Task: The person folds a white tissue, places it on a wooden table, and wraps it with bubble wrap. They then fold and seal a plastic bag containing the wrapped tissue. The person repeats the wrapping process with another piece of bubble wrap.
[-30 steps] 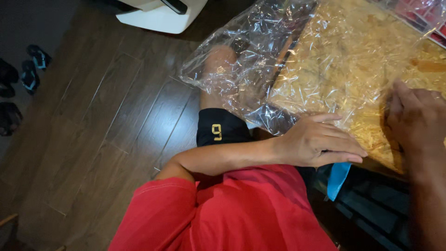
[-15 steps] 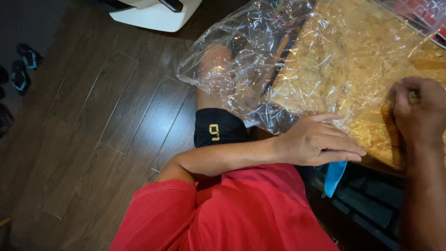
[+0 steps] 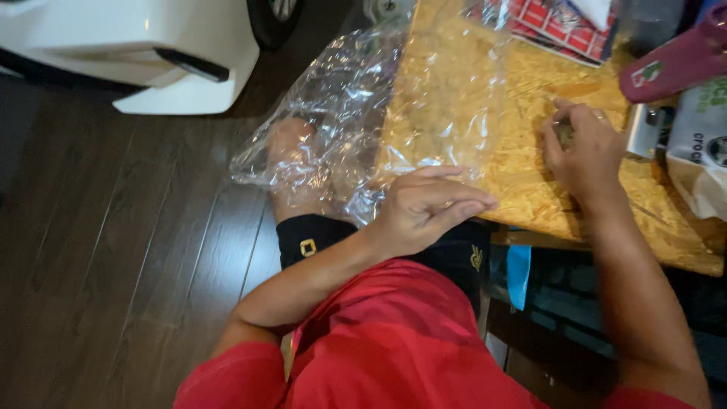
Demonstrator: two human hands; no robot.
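A crumpled clear plastic sheet (image 3: 356, 113) lies over the left part of a chipboard tabletop (image 3: 530, 76) and hangs off its left edge above my bare knee. My left hand (image 3: 424, 208) lies flat on the near edge of that plastic at the table's corner, fingers stretched out toward the right, gripping nothing. My right hand (image 3: 587, 151) rests further right on the bare board, its fingers curled around a small dark object (image 3: 564, 132) that is mostly hidden. I wear a red shirt and black shorts.
A white moulded object (image 3: 151, 53) stands on the dark wood floor at the upper left. Red checked packaging (image 3: 560, 26), a maroon item (image 3: 674, 60), a metal piece (image 3: 644, 129) and a white printed bag (image 3: 700, 144) crowd the table's far right. A blue strip (image 3: 519, 273) hangs below the table edge.
The view has swung right, bringing the table's cluttered right side into sight. My right hand's fingers have curled in over the small object. The left hand has stayed on the plastic.
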